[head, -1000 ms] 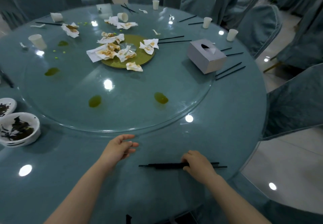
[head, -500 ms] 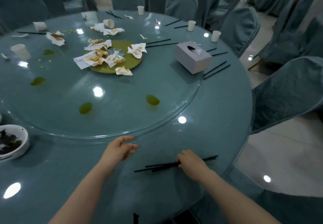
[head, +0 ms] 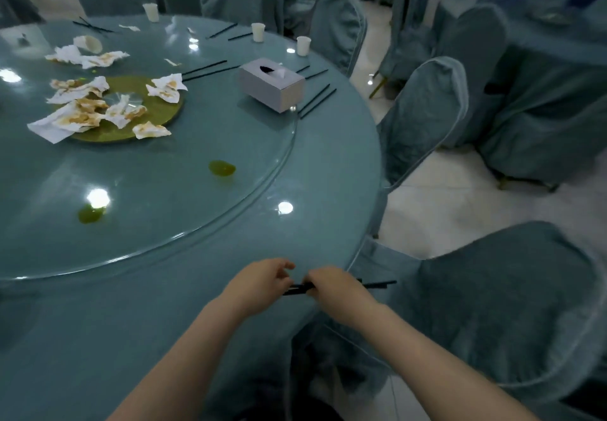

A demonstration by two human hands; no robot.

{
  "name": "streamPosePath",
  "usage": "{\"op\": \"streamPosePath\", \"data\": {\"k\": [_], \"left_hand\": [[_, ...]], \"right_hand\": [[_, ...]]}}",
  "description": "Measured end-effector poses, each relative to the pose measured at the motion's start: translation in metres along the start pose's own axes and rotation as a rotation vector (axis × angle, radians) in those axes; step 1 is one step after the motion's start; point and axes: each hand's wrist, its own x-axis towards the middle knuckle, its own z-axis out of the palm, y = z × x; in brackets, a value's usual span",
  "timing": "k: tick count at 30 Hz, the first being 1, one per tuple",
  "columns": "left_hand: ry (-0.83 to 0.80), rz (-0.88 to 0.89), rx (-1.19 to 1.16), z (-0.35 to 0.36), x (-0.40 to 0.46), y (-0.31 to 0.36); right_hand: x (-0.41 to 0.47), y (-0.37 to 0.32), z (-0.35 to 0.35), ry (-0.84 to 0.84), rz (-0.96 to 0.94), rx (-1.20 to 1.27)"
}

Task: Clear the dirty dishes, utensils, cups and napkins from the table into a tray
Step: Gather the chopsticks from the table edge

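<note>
Both hands met at the worktop's near right edge: right hand pinched the chopsticks (long axis running left-right), left hand curled, touching their left tips.

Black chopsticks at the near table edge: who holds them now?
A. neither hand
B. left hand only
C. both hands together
C: the left hand and right hand meet over the black chopsticks, fingers curled round them.

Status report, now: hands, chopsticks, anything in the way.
Right hand grips black chopsticks at table edge. Left hand at their near end, grip unclear. No tray in view. Nothing blocking.
</note>
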Motion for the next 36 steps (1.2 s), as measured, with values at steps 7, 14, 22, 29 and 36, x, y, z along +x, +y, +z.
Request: {"op": "streamPosePath", "data": {"k": [7,14,22,29,36], "left_hand": [[-0.043,0.124,0.4,0.031,0.015,0.066],[0.028,0.161,0.388,0.051,0.052,0.158],[0.152,0.137,0.333,0.085,0.083,0.261],[0.158,0.117,0.289,0.092,0.09,0.283],[0.284,0.126,0.304,0.098,0.092,0.303]], "right_hand": [[-0.056,0.044,-0.032,0.169,0.071,0.051],[-0.098,0.138,-0.083,0.283,0.002,-0.198],[-0.152,0.25,-0.147,0.314,-0.151,-0.331],[-0.154,0.274,-0.157,0.277,-0.157,-0.337],[-0.144,0.299,-0.172,0.298,-0.218,-0.341]]}}
